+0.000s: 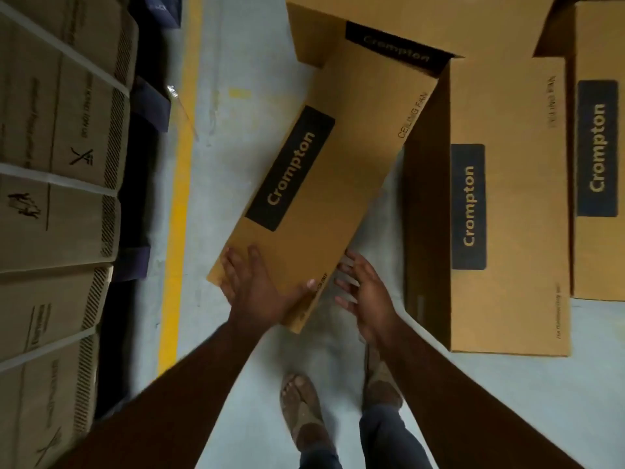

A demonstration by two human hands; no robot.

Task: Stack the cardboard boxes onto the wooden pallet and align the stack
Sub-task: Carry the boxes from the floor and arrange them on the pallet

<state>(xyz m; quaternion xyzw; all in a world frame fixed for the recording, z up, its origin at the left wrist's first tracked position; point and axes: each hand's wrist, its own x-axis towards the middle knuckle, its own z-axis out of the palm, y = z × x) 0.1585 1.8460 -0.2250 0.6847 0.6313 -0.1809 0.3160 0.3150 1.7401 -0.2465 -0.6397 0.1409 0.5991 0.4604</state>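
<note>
The pale grey concrete floor (257,384) is filling the middle of the frame, with a yellow painted line (177,211) running top to bottom left of centre. Down the left edge a stack of dull brown printed cartons (57,184) is sitting with pale straps crossing it, dark gaps showing beside it. On the right, a tall tan cardboard box marked Crompton (507,204) is standing on the floor, and another tan Crompton box (598,164) is standing just beside it at the right edge. At the top centre a further tan box with a black label (372,25) is lying across.

And here is the one in play: a long flat tan cardboard box with a black Crompton label (321,170) is slanting from upper right to lower centre, its far end resting against the top box and the tall one. Whether its near end is touching the floor, I cannot tell.

The left hand (260,286) is lying spread on the box's near end, fingers on top and thumb at the end edge. The right hand (365,292) is hovering open just beside the box's lower right corner, fingers splayed, blurred. Below, two sandalled feet (304,411) are standing on the floor.
</note>
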